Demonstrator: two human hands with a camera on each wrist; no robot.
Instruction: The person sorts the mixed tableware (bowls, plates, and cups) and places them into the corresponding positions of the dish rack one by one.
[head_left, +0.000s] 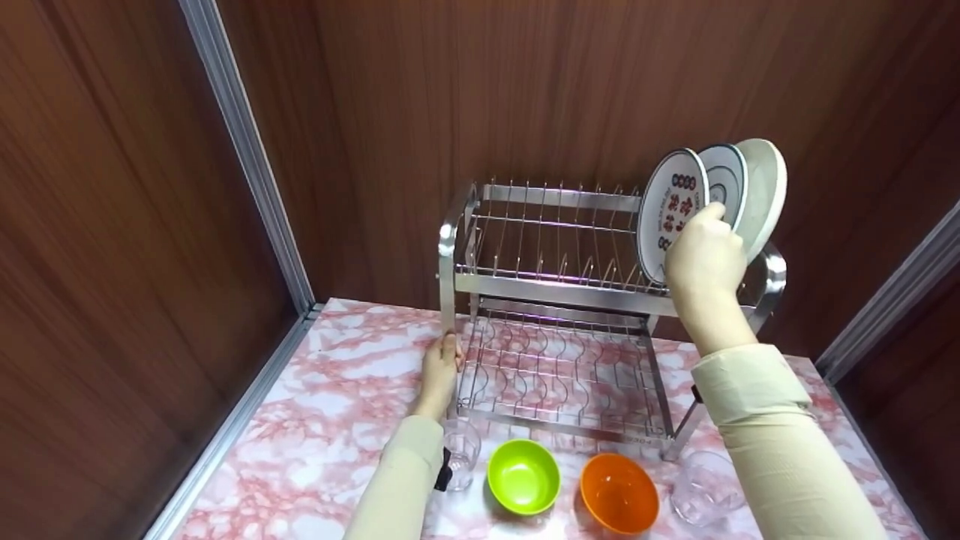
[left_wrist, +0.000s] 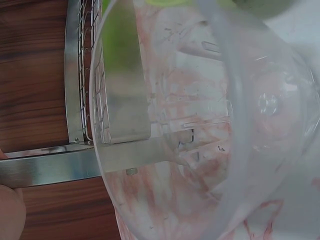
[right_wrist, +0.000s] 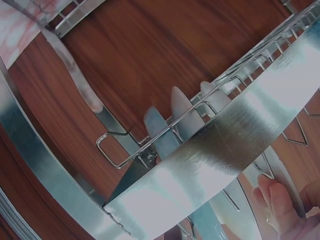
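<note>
A two-tier metal dish rack (head_left: 555,285) stands against the wood-grain wall. My left hand (head_left: 439,371) grips its front left post, and in the left wrist view the thumb (left_wrist: 11,212) lies beside that post. At the right end of the top tier, my right hand (head_left: 707,255) holds the edge of a white plate with red print (head_left: 664,199). Its fingers (right_wrist: 277,200) show at that plate's rim in the right wrist view. Behind it stand upright a blue-rimmed plate (head_left: 727,174) and a plain pale plate (head_left: 766,187).
In front of the rack, on the pink marbled tabletop (head_left: 300,450), stand a green bowl (head_left: 523,476) and an orange bowl (head_left: 619,493). A clear glass (head_left: 463,454) is by the left forearm; another clear vessel (head_left: 701,495) is near the right sleeve.
</note>
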